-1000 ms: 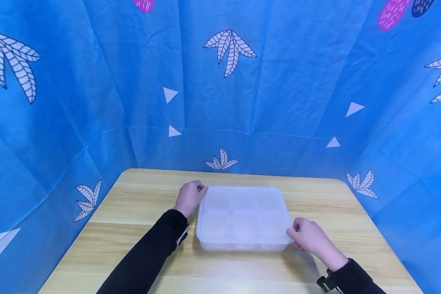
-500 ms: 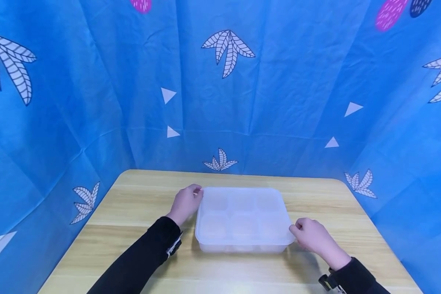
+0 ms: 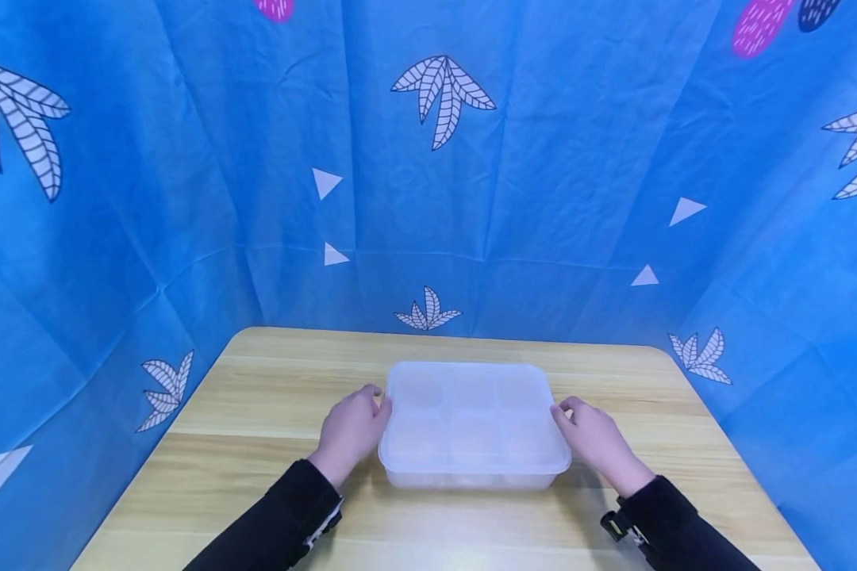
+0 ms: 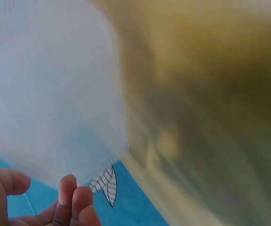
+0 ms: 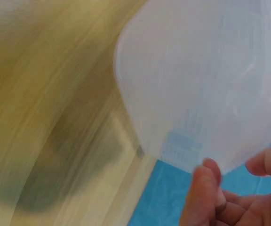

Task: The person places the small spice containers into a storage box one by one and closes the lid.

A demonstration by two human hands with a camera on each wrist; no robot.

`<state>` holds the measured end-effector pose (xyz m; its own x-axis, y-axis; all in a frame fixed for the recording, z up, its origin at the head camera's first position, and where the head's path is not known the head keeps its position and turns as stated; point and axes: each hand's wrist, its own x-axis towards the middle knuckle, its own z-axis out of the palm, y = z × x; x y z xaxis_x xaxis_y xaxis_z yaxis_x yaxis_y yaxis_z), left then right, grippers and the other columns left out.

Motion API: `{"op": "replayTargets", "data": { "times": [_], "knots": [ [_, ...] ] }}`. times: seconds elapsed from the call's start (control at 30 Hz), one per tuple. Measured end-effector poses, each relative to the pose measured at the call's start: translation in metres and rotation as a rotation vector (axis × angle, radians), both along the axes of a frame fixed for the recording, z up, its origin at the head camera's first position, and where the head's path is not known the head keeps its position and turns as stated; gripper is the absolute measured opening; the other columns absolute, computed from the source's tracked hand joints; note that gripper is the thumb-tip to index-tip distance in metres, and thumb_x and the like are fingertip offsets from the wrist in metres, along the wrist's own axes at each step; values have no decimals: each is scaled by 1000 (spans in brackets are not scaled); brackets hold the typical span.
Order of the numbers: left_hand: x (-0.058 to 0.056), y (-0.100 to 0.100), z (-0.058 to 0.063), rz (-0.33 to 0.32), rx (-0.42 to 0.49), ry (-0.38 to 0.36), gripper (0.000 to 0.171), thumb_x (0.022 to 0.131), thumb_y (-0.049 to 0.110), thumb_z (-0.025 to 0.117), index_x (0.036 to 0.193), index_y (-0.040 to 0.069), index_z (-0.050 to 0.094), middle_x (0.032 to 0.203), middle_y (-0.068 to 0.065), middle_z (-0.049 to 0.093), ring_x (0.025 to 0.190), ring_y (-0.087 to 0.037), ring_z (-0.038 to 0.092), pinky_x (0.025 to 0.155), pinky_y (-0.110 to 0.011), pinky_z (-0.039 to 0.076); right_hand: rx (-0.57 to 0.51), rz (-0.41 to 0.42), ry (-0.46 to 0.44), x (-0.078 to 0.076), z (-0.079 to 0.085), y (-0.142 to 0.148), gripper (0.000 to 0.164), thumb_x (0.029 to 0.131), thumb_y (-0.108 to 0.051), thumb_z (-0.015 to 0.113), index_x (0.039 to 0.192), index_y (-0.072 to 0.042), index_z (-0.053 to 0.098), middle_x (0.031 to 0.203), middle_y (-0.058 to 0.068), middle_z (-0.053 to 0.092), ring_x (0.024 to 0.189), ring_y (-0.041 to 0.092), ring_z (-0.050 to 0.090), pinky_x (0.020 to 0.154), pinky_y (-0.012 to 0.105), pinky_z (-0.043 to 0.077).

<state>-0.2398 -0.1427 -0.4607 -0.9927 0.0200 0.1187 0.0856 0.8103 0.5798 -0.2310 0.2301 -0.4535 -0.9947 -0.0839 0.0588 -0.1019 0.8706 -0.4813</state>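
A translucent white plastic box (image 3: 471,428) with a lid sits in the middle of the table; rounded compartments show faintly through the lid. At its left side, my left hand (image 3: 352,428) has its thumb and fingertips right at the rim. My right hand (image 3: 600,440) is at the right side, its fingertips meeting the lid's edge. In the left wrist view the thumb (image 4: 15,181) stands apart from the loosely bent fingers (image 4: 81,200), with the box beyond. The right wrist view likewise shows bent fingers (image 5: 203,188) beside the box's edge, thumb apart.
The box stands on a light wood-grain table (image 3: 257,396) with rounded far corners. Blue curtains (image 3: 543,198) with leaf and triangle prints enclose the back and both sides. Black sleeves (image 3: 271,515) with wrist-worn devices cover both forearms.
My left hand has slid from the box's far left corner nearer along its left side. My right hand has moved from the near right corner farther back along the right side. The box has stayed put.
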Motion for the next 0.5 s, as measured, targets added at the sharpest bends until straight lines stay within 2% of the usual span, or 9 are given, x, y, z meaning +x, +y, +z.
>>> {"op": "replayTargets", "data": {
  "times": [0.07, 0.13, 0.3, 0.5],
  "knots": [
    [5, 4, -3, -4, -11, 9, 46, 102, 32, 55, 129, -5, 61, 72, -2, 58, 57, -14, 52, 51, -30, 43, 0, -9, 11, -5, -4, -3, 40, 105, -29, 49, 114, 7, 63, 87, 12, 70, 76, 24, 64, 73, 46, 52],
    [9, 8, -6, -12, -34, 47, 45, 102, 29, 56, 128, -6, 62, 76, -7, 63, 60, -16, 56, 52, -32, 47, 0, -24, 11, -8, -7, -5, 39, 105, -27, 48, 114, 7, 62, 88, 15, 70, 78, 27, 65, 75, 48, 52],
    [14, 12, -13, -23, -67, 143, 38, 101, 21, 58, 125, -8, 63, 101, -20, 72, 80, -26, 69, 67, -42, 57, 23, -55, 9, -9, -9, -10, 37, 104, -23, 44, 116, 9, 60, 96, 23, 69, 84, 36, 66, 77, 52, 53],
    [13, 12, -17, -22, -67, 177, 35, 101, 19, 58, 123, -8, 65, 105, -21, 72, 91, -34, 70, 75, -47, 57, 47, -47, 40, -8, -9, -13, 35, 105, -20, 43, 117, 9, 59, 99, 26, 69, 91, 44, 67, 81, 56, 52]
  ]
}}
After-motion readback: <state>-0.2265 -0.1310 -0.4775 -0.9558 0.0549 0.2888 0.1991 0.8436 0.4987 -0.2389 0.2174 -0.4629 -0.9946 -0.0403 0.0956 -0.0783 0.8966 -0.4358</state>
